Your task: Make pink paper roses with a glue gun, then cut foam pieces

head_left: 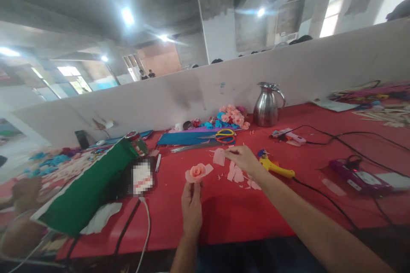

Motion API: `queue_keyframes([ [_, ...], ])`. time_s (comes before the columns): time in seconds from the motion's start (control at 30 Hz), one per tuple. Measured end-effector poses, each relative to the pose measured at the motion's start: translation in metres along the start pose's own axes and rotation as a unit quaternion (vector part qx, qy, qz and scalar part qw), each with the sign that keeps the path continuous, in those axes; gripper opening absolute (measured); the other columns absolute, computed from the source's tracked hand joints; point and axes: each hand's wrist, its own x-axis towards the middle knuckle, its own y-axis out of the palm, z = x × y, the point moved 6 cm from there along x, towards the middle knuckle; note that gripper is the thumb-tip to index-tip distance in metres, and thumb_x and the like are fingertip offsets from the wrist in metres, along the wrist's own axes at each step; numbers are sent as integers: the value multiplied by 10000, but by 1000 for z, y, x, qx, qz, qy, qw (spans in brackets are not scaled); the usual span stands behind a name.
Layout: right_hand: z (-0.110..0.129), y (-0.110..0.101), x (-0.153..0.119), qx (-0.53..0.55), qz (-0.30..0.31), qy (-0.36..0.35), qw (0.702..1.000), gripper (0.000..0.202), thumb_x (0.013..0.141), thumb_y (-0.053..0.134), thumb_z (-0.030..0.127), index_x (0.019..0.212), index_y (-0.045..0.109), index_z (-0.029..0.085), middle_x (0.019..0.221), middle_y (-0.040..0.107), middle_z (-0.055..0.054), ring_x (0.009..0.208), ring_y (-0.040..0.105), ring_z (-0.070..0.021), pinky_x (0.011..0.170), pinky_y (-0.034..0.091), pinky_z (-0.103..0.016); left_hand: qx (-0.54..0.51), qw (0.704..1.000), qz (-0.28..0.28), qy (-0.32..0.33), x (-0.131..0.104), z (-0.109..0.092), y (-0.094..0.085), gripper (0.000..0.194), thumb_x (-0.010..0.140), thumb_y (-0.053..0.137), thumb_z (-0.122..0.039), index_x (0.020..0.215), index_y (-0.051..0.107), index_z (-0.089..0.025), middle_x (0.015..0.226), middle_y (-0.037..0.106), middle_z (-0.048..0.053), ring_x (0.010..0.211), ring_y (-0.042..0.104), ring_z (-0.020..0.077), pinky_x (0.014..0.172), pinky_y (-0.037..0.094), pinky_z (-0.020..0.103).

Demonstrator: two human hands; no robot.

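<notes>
A pink paper rose (197,172) with loose outer petals stands upright in my left hand (192,204), its fingers pinched round the base. Farther right and a little higher, my right hand (241,157) reaches over the red table (224,222) and pinches a flat pink paper petal (219,157) at its edge. Cut pink petals (235,172) and small scraps lie just below my right hand. Close beside my right forearm is a yellow glue gun (277,168) with a black cord.
Yellow-and-red scissors (224,136) lie on blue paper (182,138), before a pile of paper flowers (232,116). A steel jug (266,104) stands by the partition. Left are a green panel (86,192) and another person's hand (25,192); right, a purple power strip (360,177) and cords.
</notes>
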Motion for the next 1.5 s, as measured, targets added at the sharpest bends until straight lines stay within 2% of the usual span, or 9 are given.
queue_keyframes([
  [0.13, -5, 10, -7, 154, -69, 44, 985, 278, 619, 661, 433, 591, 694, 159, 572, 628, -5, 599, 524, -140, 619, 364, -261, -219, 971, -21, -92, 8, 18, 7, 328, 589, 798, -341, 765, 567, -189, 702, 567, -36, 617, 526, 66, 611, 425, 176],
  [0.27, -17, 37, -27, 246, -105, 91, 959, 274, 602, 698, 436, 602, 717, 162, 577, 656, -22, 602, 558, -147, 609, 387, -259, -269, 958, 1, -104, 14, 22, 14, 271, 595, 802, -261, 752, 603, -166, 704, 588, -24, 573, 510, 48, 554, 405, 161],
  [0.4, -26, 63, -41, 302, -124, 117, 938, 250, 607, 703, 416, 599, 719, 166, 565, 660, -23, 589, 572, -151, 579, 404, -256, -268, 958, 2, -106, 16, 24, 14, 229, 613, 791, -257, 746, 634, -157, 723, 627, -3, 650, 576, 75, 654, 459, 204],
  [0.53, -33, 74, -44, 340, -151, 143, 917, 218, 594, 718, 387, 581, 705, 170, 568, 662, -15, 579, 581, -149, 577, 426, -256, -255, 962, -7, -100, 16, 25, 12, 196, 628, 778, -254, 730, 631, -175, 739, 666, 0, 718, 623, 102, 741, 480, 259],
  [0.77, -36, 71, -47, 364, -154, 159, 905, 239, 589, 735, 397, 635, 720, 163, 617, 695, -28, 609, 616, -161, 592, 432, -263, -121, 991, -49, -13, 14, 19, 5, 243, 646, 745, -302, 828, 700, -147, 812, 719, 50, 828, 655, 164, 876, 460, 323],
  [0.97, -39, 62, -51, 376, -147, 153, 902, 268, 581, 764, 399, 681, 728, 153, 660, 715, -55, 623, 622, -159, 597, 424, -261, -55, 996, -47, 49, 6, 9, 5, 211, 643, 700, -256, 828, 699, -154, 823, 723, 48, 814, 648, 184, 794, 493, 302],
  [1.13, -41, 58, -54, 392, -154, 156, 893, 267, 560, 782, 383, 682, 725, 153, 665, 716, -57, 630, 634, -168, 579, 431, -261, -52, 997, -40, 47, 3, 7, 4, 210, 610, 698, -230, 809, 697, -163, 798, 725, 44, 765, 658, 190, 743, 510, 300],
  [1.4, -34, 72, -60, 423, -140, 182, 876, 269, 546, 786, 383, 690, 727, 163, 672, 722, -48, 633, 648, -165, 573, 442, -247, -114, 991, -62, -28, 12, 20, 4, 245, 612, 751, -306, 795, 727, -146, 814, 736, 71, 844, 669, 192, 863, 477, 332],
  [1.5, -31, 77, -61, 432, -138, 187, 871, 276, 541, 788, 382, 691, 729, 158, 673, 722, -50, 616, 639, -155, 565, 439, -241, -130, 989, -66, -31, 13, 21, 5, 262, 585, 772, -299, 792, 728, -143, 820, 736, 71, 851, 670, 195, 871, 475, 336],
])
